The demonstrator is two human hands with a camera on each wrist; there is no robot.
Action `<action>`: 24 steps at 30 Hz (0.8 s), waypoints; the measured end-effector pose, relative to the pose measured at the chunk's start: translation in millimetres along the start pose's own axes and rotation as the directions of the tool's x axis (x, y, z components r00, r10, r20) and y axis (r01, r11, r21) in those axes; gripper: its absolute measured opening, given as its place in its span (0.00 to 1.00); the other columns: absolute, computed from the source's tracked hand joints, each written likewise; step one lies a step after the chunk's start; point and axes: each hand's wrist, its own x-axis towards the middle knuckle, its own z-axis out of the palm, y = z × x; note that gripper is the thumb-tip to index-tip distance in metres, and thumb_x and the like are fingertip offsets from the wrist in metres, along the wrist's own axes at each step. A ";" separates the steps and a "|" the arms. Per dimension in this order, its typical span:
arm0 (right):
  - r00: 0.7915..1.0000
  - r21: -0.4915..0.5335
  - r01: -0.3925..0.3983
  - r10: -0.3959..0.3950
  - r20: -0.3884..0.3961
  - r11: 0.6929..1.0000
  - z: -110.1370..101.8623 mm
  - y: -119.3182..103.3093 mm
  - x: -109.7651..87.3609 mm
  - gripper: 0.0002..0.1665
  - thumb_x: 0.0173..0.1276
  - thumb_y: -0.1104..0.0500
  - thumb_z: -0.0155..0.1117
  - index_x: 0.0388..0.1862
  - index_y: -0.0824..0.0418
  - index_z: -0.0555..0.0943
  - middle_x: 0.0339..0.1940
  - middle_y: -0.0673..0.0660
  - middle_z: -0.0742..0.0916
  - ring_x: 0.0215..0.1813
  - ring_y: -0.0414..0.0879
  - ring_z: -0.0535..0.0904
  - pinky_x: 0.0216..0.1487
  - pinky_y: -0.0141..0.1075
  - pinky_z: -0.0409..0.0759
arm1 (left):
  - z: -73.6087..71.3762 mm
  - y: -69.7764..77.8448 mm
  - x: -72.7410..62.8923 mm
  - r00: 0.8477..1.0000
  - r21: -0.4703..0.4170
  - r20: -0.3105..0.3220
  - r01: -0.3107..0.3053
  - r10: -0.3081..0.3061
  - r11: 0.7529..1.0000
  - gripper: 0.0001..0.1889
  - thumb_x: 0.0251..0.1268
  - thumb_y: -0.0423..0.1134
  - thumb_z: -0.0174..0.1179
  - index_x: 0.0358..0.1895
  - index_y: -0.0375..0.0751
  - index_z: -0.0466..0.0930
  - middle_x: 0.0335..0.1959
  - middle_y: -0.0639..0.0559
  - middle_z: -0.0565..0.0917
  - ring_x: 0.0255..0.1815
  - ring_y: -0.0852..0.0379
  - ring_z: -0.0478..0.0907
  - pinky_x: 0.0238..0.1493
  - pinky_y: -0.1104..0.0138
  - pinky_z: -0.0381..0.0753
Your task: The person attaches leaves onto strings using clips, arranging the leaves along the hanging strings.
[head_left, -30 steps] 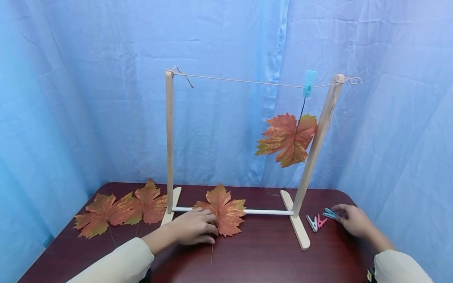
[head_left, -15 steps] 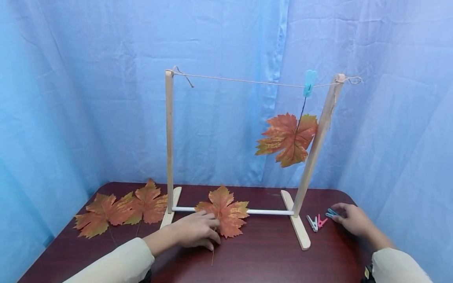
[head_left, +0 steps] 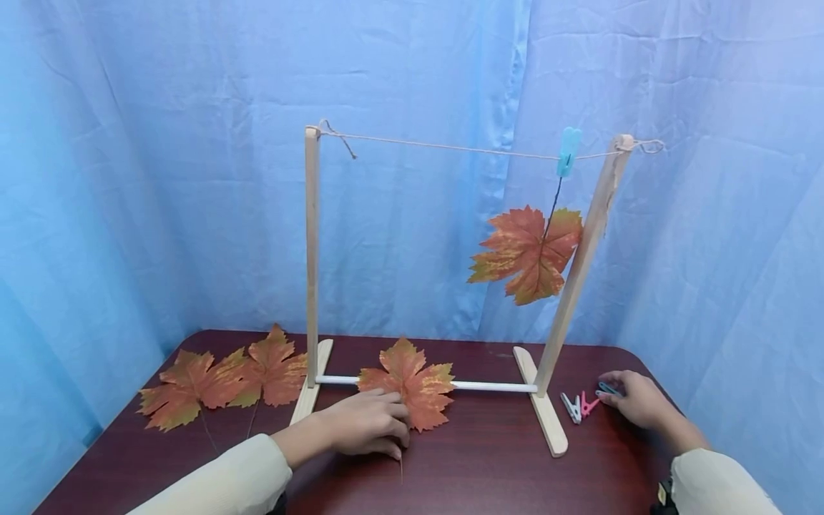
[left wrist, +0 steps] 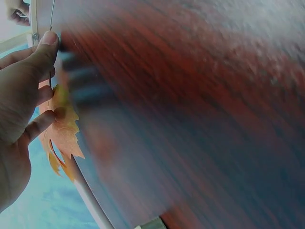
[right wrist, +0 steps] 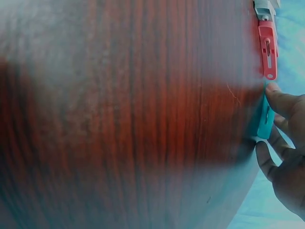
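Note:
My left hand (head_left: pixel 370 423) pinches the thin stem of an orange artificial maple leaf (head_left: pixel 421 390) at the front middle. In the left wrist view the thumb lies over the stem (left wrist: pixel 52 14), the other fingers behind. At the right, my right hand (head_left: pixel 639 402) has its thumb and fingers around a blue clothespin (head_left: pixel 608 388), low over the table; in the right wrist view the clothespin (right wrist: pixel 266 117) stands near the thumb tip. Just left of it lie a white clothespin (head_left: pixel 570 408) and a pink clothespin (head_left: pixel 589 405).
A wooden frame (head_left: pixel 312 257) with a string (head_left: pixel 438 147) across its top stands on the dark red table (head_left: pixel 476 465). Another leaf (head_left: pixel 534 250) hangs from the string by a blue clothespin (head_left: pixel 569 151). Two more leaves (head_left: pixel 189 390) lie at the left. Blue curtains surround the table.
My left hand has shifted slightly right and down along the stem, and its leaf has moved a little right. My right fingers have closed further over the blue clothespin.

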 end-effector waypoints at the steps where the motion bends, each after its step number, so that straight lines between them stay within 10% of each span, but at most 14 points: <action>1: 1.000 -0.003 0.002 -0.002 -0.001 1.000 -0.1 -0.1 -0.5 0.19 0.70 0.61 0.69 0.54 0.73 0.83 0.44 0.66 0.87 0.46 0.60 0.82 0.48 0.60 0.79 | 0.0 0.4 0.7 1.000 0.003 -0.006 -0.002 0.002 1.000 0.09 0.72 0.54 0.63 0.45 0.58 0.88 0.47 0.64 0.81 0.47 0.65 0.74 0.45 0.72 0.72; 24: 0.973 0.014 0.149 -0.144 -0.179 0.989 -24.7 -28.2 -9.7 0.17 0.71 0.58 0.71 0.53 0.67 0.85 0.46 0.62 0.88 0.46 0.56 0.84 0.41 0.46 0.81 | -2.1 2.5 13.6 0.996 -0.060 -0.047 0.071 -0.073 0.996 0.10 0.77 0.52 0.58 0.47 0.55 0.85 0.44 0.65 0.83 0.44 0.63 0.72 0.48 0.68 0.74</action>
